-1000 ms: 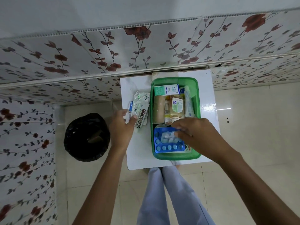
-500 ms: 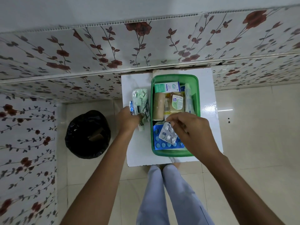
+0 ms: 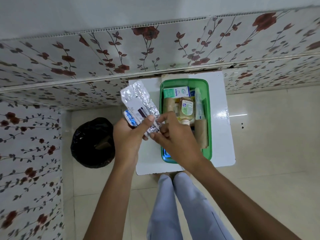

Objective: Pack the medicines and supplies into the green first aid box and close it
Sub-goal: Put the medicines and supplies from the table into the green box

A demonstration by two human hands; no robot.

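The green first aid box [image 3: 209, 108] lies open on a white board [image 3: 223, 129]. Inside it are a green-and-white carton [image 3: 175, 91], a yellow liquid bottle [image 3: 186, 110], a white tube [image 3: 199, 104], brown bandage rolls [image 3: 201, 134] and a blue item partly hidden under my wrist. My left hand [image 3: 128, 135] holds a stack of silver blister strips [image 3: 138, 99] raised left of the box. My right hand [image 3: 174, 135] pinches the lower end of the same stack.
A bin lined with a black bag [image 3: 92, 142] stands on the tiled floor to the left. A floral-patterned wall runs behind the board and along the left. My light-blue trouser legs [image 3: 174, 205] are below the board's near edge.
My left hand lifted the blister strips off the board. My right hand left the inside of the box and moved left to take hold of the stack's lower end.
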